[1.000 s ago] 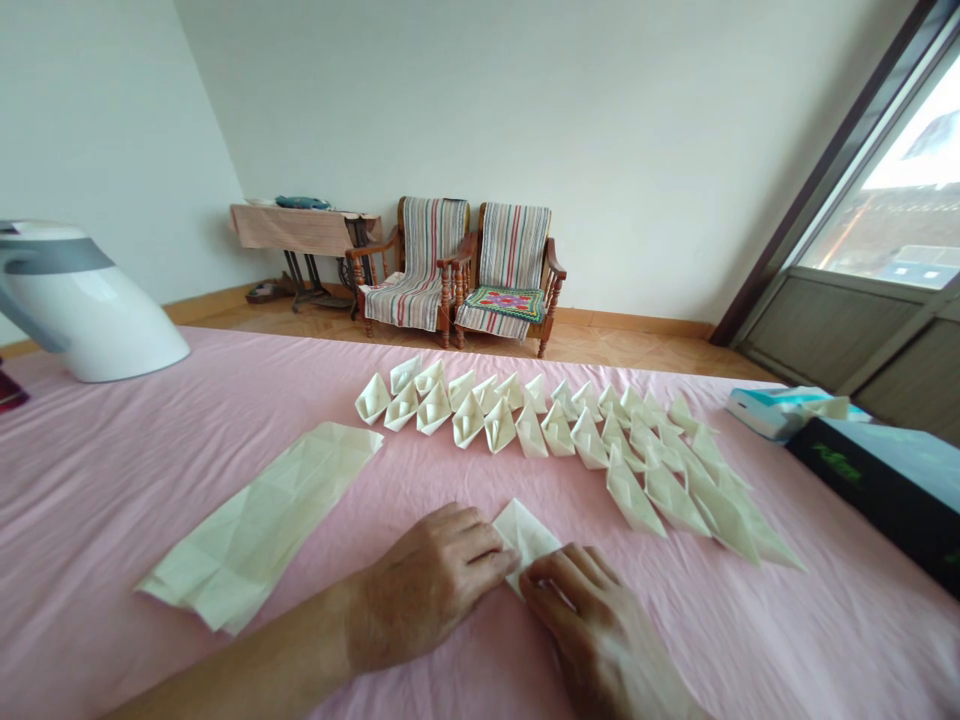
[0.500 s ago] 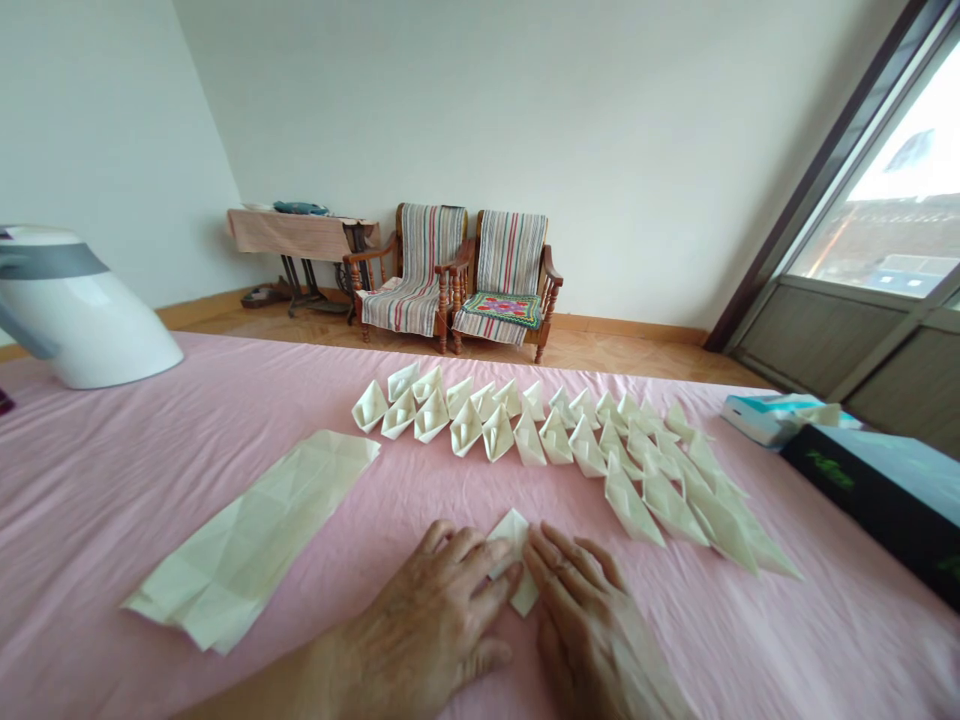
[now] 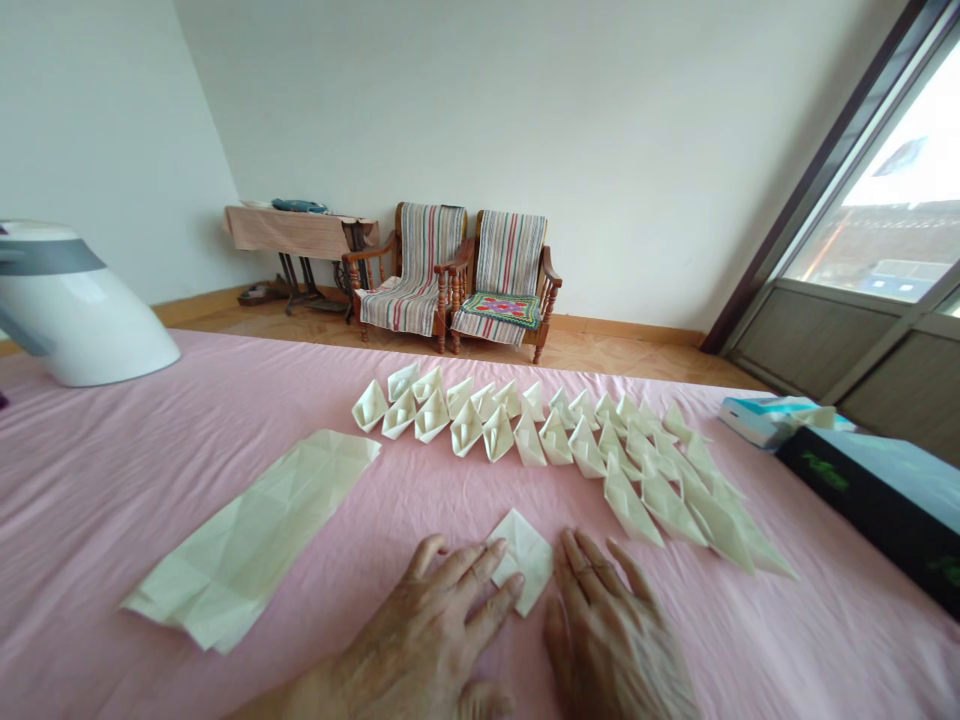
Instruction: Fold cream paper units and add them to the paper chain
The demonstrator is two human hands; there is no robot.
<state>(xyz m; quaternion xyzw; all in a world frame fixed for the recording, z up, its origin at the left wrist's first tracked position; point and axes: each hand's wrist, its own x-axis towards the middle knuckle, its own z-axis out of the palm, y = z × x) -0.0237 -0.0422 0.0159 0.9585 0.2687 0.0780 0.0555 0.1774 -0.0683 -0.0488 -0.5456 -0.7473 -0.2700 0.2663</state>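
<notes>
Just changed: your right hand (image 3: 615, 625) has slid right off the folded paper diamond (image 3: 529, 560); half a second ago its fingers covered that right half, now it shows.
Diamond: lower centre of the frame, lying flat on the pink cloth (image 3: 420, 500), creases visible.
Left grip: your left hand (image 3: 435, 630) has fingers spread, tips resting on the diamond's left side as before; nothing clamped.
Right grip: fingers flat and side by side, nothing clamped; at the diamond's right corner, touching or just off, can't tell.
Meaning: looks like you're mid-fold, pressing creases, with the left fingers steadying; the piece is flat, unlike the boats.
Paper boats (image 3: 556, 437): rows from centre to right of frame, standing beyond your hands, unchanged.
Creased paper strips (image 3: 255, 530): lower left, apart from your left hand; looks like a stack, count unclear.
Black box (image 3: 862, 510): right edge, untouched.
</notes>
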